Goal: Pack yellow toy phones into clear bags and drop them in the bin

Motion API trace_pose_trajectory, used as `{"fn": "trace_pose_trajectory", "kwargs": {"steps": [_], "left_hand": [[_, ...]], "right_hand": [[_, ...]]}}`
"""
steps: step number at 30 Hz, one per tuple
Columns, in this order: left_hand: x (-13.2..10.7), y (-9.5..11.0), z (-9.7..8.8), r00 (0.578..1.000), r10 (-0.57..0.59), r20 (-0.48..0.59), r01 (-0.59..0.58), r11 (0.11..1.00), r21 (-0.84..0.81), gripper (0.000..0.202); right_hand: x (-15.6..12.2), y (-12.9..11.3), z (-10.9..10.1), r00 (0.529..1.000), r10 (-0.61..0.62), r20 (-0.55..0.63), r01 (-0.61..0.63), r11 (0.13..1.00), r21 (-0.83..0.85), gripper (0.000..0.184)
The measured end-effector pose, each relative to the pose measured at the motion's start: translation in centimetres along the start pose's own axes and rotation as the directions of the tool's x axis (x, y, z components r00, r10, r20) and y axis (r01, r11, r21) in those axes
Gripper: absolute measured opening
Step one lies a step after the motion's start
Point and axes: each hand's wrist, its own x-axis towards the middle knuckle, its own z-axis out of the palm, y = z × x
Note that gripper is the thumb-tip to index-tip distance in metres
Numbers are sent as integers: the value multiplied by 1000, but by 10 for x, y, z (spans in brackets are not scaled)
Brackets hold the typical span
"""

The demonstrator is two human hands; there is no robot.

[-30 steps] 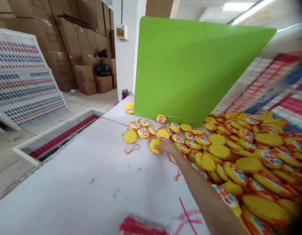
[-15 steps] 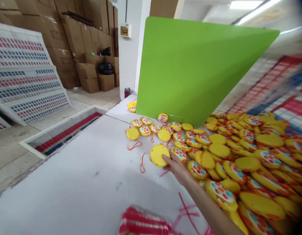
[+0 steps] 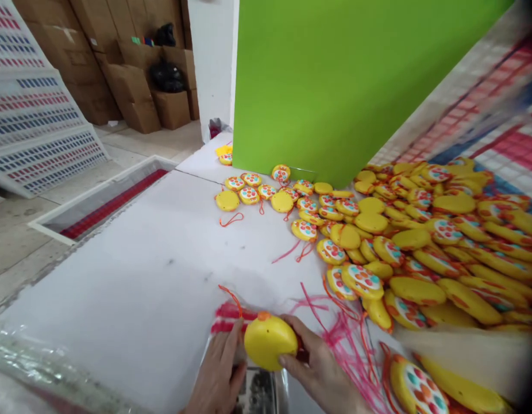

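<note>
While the fingers [image 3: 287, 361] of the right hand [image 3: 320, 374] curl under and around the yellow toy disc [image 3: 268, 342], gripping it back side up, the left hand [image 3: 218, 376] comes in from the other side, its fingers narrow and pressed against the disc's left edge and the clear plastic bag [image 3: 249, 345] just beneath it. So the disc sits low in the view, right at the near edge of the white bench [image 3: 132, 276], held between both hands directly over the bag with its red-striped header [image 3: 229, 319]. An orange cord [image 3: 231, 294] loops up from the disc's top and trails across the header. Judging by the grip, this looks like the bagging step: one piece picked and brought to the bag's mouth, not yet inside. The next move likely calls for the left fingers to spread the film open while the right tips the disc in, cord tucked so it doesn't snag. Just to the right lies a scatter of loose pink strings [image 3: 347, 333], and beyond them the big heap of yellow toy discs [image 3: 421, 241], some showing coloured buttons, some plain backs. Behind the heap stands a green board [image 3: 335, 86]; far left, cardboard boxes [image 3: 132, 98] and leaning white racks [image 3: 37, 132].
</note>
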Motion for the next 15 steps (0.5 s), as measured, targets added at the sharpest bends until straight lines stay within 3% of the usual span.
{"fn": "trace_pose_trajectory", "kwargs": {"steps": [3,6,8,10,12,15], "left_hand": [[11,14,-14,994,109,5,-109,994,13,41],[16,23,-19,983,184,7,-184,982,45,28],[15,27,-18,971,239,-12,-237,967,98,26],[12,29,-17,950,310,-41,-300,940,161,26],[8,32,-20,927,369,-62,-352,916,192,26],[4,38,-36,920,384,-75,-368,915,166,23]], "right_hand": [[-18,8,7,998,61,-20,-60,996,61,47],[-20,6,16,990,137,-32,-115,919,378,53],[-15,2,24,987,147,-61,-100,871,480,55],[-8,-1,31,980,137,-147,-76,930,359,54],[-5,0,35,980,56,-189,-43,996,73,51],[-8,5,35,984,-116,-136,73,955,-289,45]]}}
